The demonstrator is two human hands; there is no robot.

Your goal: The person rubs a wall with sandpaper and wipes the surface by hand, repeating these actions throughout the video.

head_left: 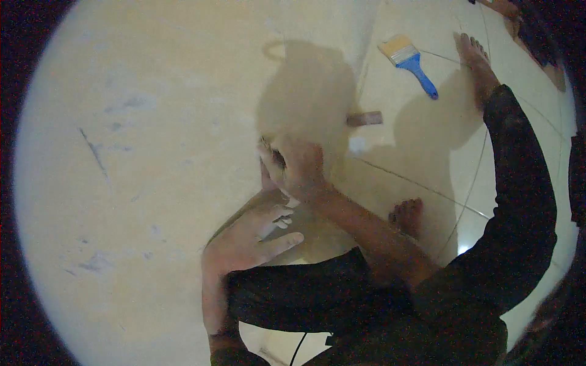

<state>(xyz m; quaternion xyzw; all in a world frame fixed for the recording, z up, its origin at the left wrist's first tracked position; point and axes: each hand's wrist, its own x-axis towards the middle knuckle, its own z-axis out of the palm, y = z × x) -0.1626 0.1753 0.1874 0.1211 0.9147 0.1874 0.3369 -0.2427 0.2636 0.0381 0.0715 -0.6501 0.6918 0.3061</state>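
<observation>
My right hand (pixel 300 166) is closed close to a pale, scuffed wall surface (pixel 140 195). A dark gap shows between its thumb and fingers, and I cannot make out what they hold. Just below it is my left hand (pixel 244 238), near my bent, dark-clothed leg (pixel 299 293). Its thumb stands apart from the partly bent fingers, which look dusted with white. On the floor beyond the right hand lie a small brown block-like piece (pixel 364 118) and a flat paintbrush (pixel 412 66) with a blue handle and pale bristles.
Light floor tiles (pixel 452 183) with dark joints spread to the right. My bare foot (pixel 479 61) rests near the brush, and other toes (pixel 407 215) show lower down. Part of another person (pixel 537 36) appears at the top right. A thin black cable (pixel 299 348) runs at the bottom.
</observation>
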